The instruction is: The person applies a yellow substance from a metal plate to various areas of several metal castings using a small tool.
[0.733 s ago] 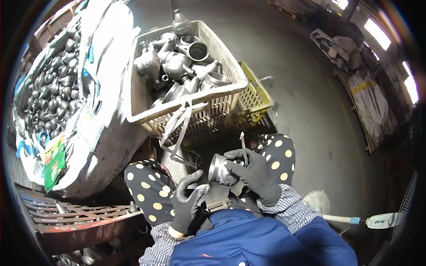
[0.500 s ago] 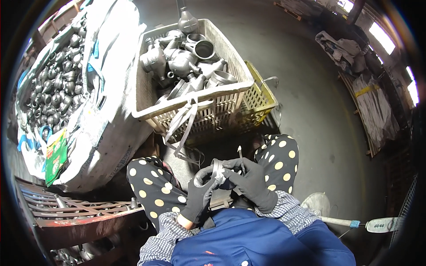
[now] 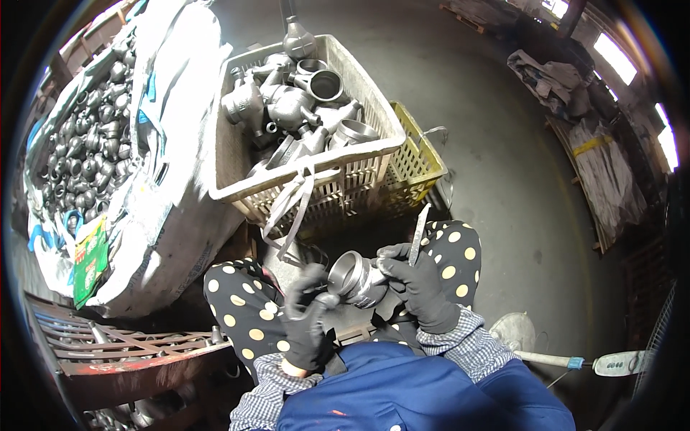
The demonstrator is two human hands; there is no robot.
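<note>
A grey cast-metal pipe fitting (image 3: 366, 285) with a wide round mouth is held over my lap, its opening turned up and left. My gloved right hand (image 3: 424, 287) grips its right side. A slim, pale file-like tool (image 3: 420, 233) also sticks up from between that hand's fingers; its exact kind is unclear. Just left of the fitting, my gloved left hand (image 3: 307, 320) has its fingers and thumb apart, somewhat blurred. Its thumb tip is close to the fitting's rim; whether they touch I cannot tell.
Ahead stands a pale plastic crate (image 3: 309, 169) of larger metal castings, beside a yellow crate (image 3: 420, 154). A big white sack (image 3: 183, 136) of small fittings is at left, above a rusty slatted rack (image 3: 136, 348). At right are a fan (image 3: 514, 330) and wrapped bundles (image 3: 607, 172).
My left hand has come off the fitting and moved left. The fitting has turned so its mouth shows more. The slim tool in my right hand now stands higher and tilts right.
</note>
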